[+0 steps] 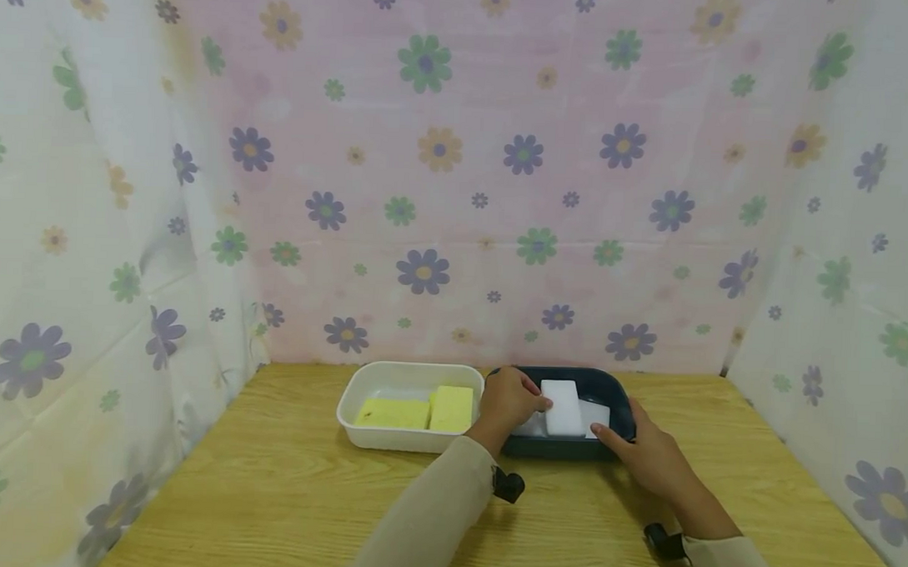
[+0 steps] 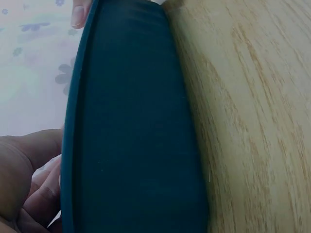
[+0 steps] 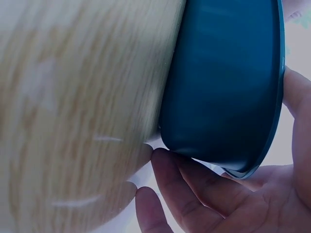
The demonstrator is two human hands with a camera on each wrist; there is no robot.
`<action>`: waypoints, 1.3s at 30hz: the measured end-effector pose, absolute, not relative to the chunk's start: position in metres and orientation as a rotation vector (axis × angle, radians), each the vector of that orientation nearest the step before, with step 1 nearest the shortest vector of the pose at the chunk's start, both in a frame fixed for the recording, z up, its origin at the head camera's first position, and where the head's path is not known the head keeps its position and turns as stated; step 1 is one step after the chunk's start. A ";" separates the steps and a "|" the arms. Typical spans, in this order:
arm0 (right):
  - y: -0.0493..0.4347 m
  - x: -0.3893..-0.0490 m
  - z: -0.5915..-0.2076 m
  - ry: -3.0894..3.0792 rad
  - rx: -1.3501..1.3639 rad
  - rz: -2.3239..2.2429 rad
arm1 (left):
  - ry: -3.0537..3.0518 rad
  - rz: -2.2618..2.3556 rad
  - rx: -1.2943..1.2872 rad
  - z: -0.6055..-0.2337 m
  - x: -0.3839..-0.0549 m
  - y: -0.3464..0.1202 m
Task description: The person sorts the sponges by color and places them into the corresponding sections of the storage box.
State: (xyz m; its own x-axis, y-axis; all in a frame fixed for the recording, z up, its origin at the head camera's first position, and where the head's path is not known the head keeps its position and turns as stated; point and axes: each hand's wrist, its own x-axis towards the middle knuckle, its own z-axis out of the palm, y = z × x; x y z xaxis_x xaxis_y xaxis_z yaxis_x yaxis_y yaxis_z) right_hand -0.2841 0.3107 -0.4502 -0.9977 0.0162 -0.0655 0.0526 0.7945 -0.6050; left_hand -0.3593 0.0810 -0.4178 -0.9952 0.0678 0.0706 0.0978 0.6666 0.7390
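Note:
My left hand pinches the left edge of a white sponge block, which is tilted up inside a dark teal tub. Under and beside it lie other white pieces, partly covered. At the tub's right end, my right hand holds the wall, thumb over the rim and fingers outside. In the right wrist view those fingers bend beneath the tub's rounded end. The left wrist view shows the tub's long side with part of the left hand behind its rim; the sponge is hidden there.
A white tub stands close on the left, with yellow sponge blocks inside. Both tubs sit near the back edge of a wood-grain table. Flower-print curtains enclose the back and sides.

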 end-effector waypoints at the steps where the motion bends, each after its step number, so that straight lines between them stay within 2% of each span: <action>1: 0.310 -0.284 -0.450 2.920 0.060 -0.985 | -2.838 -1.253 -0.138 -0.419 -0.360 0.081; 39: 0.311 -0.282 -0.446 2.920 0.050 -0.987 | -2.730 -1.118 -0.237 -0.428 -0.358 0.081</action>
State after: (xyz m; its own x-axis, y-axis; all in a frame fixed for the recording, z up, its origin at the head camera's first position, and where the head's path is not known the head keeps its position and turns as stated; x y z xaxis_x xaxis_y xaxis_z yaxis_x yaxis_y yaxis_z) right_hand -0.2817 0.3108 -0.4463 -0.9977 0.0116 -0.0664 0.0495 0.7946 -0.6051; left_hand -0.3580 0.0808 -0.4275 -0.9707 0.0781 0.2273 0.2151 0.7040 0.6769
